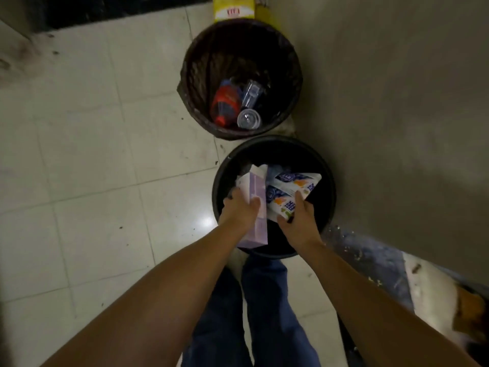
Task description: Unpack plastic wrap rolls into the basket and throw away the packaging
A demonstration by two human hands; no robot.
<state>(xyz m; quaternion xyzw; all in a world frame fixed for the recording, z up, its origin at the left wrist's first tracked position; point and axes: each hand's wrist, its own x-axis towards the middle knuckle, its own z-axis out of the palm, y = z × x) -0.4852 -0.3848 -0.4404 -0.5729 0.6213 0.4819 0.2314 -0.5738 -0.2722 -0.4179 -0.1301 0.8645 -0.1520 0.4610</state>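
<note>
Both my hands are over the mouth of a round black bin (pixel 324 178) on the floor in front of my feet. My left hand (pixel 239 211) grips a long pale purple carton (pixel 255 186), fingers on its left side and thumb on its face. My right hand (pixel 299 221) holds two white and blue cartons (pixel 288 190) with orange print, thumb on top of them. All the cartons hang above the dark inside of the bin.
A second bin (pixel 288 53) with a dark liner stands just beyond, holding a red bottle (pixel 225 104), a clear bottle and a clear cup. A yellow box (pixel 234 7) sits behind it. A grey wall runs along the right; white floor tiles (pixel 105 128) spread left.
</note>
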